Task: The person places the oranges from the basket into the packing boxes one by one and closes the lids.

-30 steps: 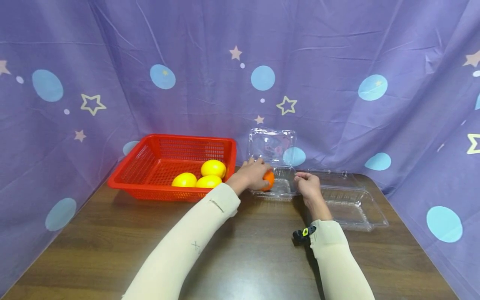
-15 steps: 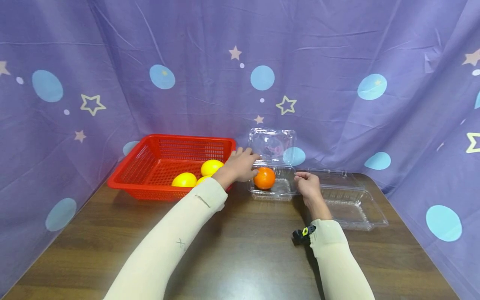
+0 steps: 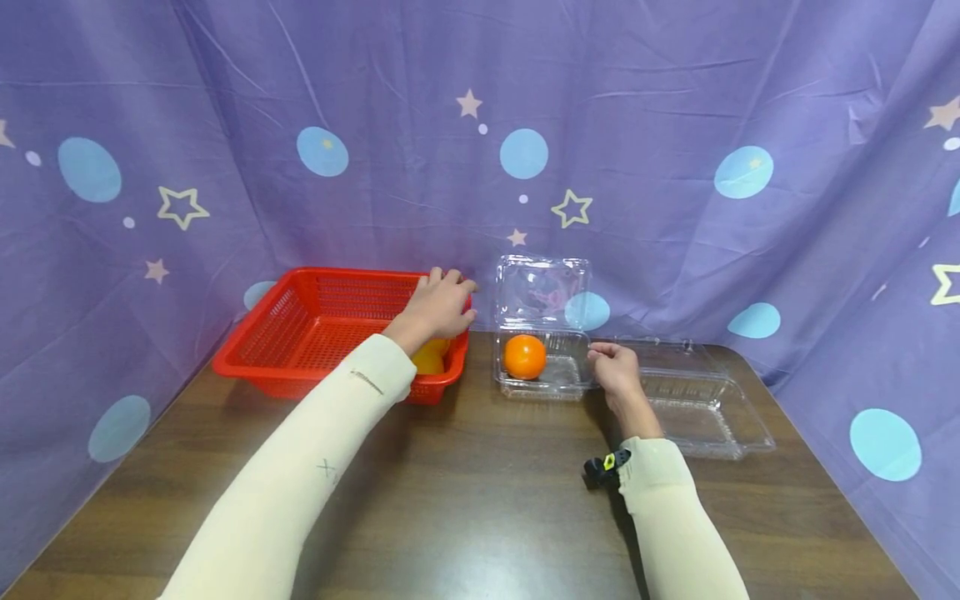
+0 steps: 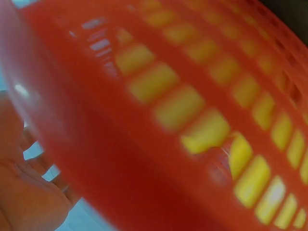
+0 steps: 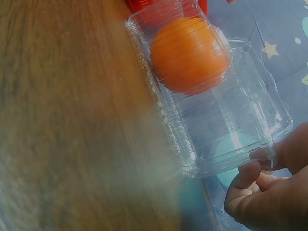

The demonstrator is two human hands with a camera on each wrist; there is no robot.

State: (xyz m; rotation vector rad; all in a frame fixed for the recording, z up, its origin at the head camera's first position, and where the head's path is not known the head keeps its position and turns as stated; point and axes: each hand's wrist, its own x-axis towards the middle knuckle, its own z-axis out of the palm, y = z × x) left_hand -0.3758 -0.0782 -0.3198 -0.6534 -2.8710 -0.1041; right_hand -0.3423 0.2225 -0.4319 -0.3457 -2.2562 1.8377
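My left hand (image 3: 435, 308) is over the right end of the red slotted basket (image 3: 277, 374), its fingers spread and holding nothing. Below it, yellow fruit (image 3: 430, 360) is partly hidden by the hand and wrist; in the left wrist view yellow shows through the slots of the basket wall (image 4: 96, 130), with the left palm (image 4: 29, 192) beyond the rim. An orange (image 3: 525, 357) sits in the left half of a clear plastic clamshell box (image 3: 551, 387), whose lid stands raised. At the box's right edge, my right hand (image 3: 618, 373) pinches the rim between thumb and fingers (image 5: 248, 175).
A second clear clamshell box (image 3: 705, 417) lies open to the right, behind the right wrist. All of this stands on a brown wooden table (image 3: 480, 492). A purple patterned curtain (image 3: 420, 183) hangs close behind the basket and boxes.
My left hand let go of the orange inside the box and moved left to the basket, over the yellow fruit. The right hand keeps its hold on the box rim.
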